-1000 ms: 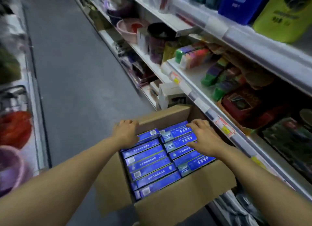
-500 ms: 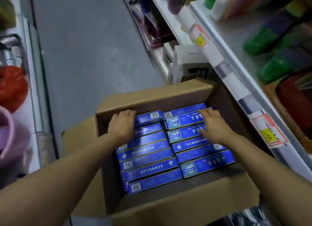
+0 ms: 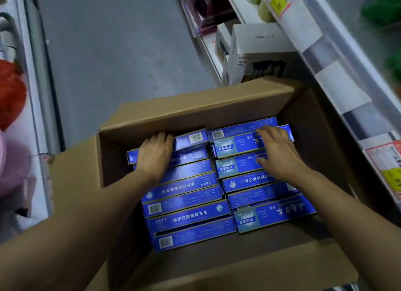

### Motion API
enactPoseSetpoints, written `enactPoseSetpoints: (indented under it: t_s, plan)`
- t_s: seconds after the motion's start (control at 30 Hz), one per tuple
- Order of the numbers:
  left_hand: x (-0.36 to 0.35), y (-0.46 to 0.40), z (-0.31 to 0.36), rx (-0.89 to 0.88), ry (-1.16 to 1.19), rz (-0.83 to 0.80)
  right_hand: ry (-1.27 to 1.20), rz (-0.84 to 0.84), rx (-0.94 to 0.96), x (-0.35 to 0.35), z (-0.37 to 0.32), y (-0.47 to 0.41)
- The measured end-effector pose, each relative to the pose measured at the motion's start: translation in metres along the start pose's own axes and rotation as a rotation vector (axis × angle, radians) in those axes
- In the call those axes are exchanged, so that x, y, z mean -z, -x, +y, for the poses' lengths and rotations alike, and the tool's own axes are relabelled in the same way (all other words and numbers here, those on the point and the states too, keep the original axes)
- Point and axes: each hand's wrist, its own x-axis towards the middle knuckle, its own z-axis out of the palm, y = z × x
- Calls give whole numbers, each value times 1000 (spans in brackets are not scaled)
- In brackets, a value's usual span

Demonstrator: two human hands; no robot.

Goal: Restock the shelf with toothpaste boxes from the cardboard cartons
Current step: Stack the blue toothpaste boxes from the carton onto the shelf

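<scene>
Head view, both hands palm-down in the carton [image 3: 195, 108], left hand [image 3: 155, 153] fingers curled over blue toothpaste boxes [image 3: 186, 206], right hand [image 3: 275, 154] spread flat.

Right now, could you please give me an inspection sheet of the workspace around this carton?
Surface: grey aisle floor.
Job's things: open cardboard carton holding blue toothpaste boxes in two columns.
Clutter: white boxes on a low shelf beyond the carton.
Grippers: left hand rests on the left column's far boxes, fingertips curled over the far edge; right hand lies spread on the right column.
Cables: nothing seen.
Surroundings: shelf edge with price tags at right.
</scene>
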Motion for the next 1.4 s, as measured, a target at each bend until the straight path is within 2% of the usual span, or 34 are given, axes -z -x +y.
enactPoseSetpoints:
  t_s: [0.17, 0.23, 0.33, 0.5, 0.63, 0.8, 0.93, 1.07, 1.2, 1.3, 1.4]
  plan:
    - [7, -3, -4, 132, 258, -159, -26, 38, -20, -4, 8, -1]
    - [13, -1, -5, 144, 447, -152, -36, 43, -38, -2, 9, 0]
    - [26, 4, -10, 142, 642, -235, -32, 52, -46, 3, 10, -6]
    - [44, 7, -17, 210, 813, -335, 51, 4, -41, 1, 10, -22]
    - [49, 8, -15, 221, 835, -351, 130, -6, -46, -10, 7, -27]
    - [55, 12, -16, 229, 857, -359, 179, 91, -47, -4, -2, -11]
    - [63, 19, -19, 226, 852, -359, 191, 138, -234, 11, -20, 14]
    - [69, 27, -22, 200, 793, -354, -53, 57, -531, 11, -47, 42]
    - [70, 35, -22, 171, 756, -368, -279, 10, -689, -14, -66, 57]
    - [68, 40, -20, 153, 733, -382, -398, 18, -730, -31, -75, 58]
    - [65, 43, -18, 142, 720, -389, -514, 8, -660, -38, -76, 55]
